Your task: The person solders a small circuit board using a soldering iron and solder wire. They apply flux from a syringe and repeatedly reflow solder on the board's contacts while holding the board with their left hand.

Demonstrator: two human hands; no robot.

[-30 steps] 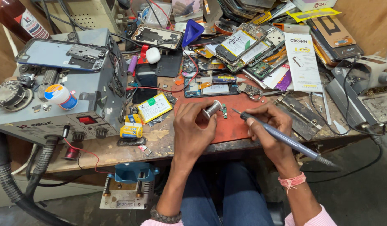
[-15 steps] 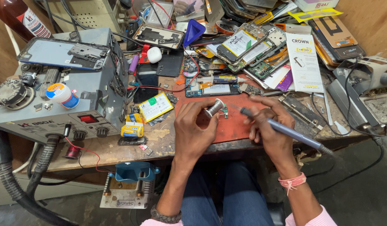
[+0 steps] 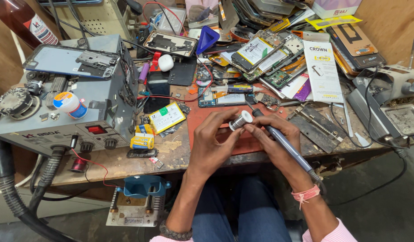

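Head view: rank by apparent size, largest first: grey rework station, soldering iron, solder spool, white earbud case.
1. grey rework station
2. soldering iron in right hand
3–4. solder spool in left hand and white earbud case look alike; spool is nearer, so unsure.

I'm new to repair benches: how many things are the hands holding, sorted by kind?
Small silvery spool with a white end, in the left hand: 1
Grey soldering iron, in the right hand: 1
Total: 2
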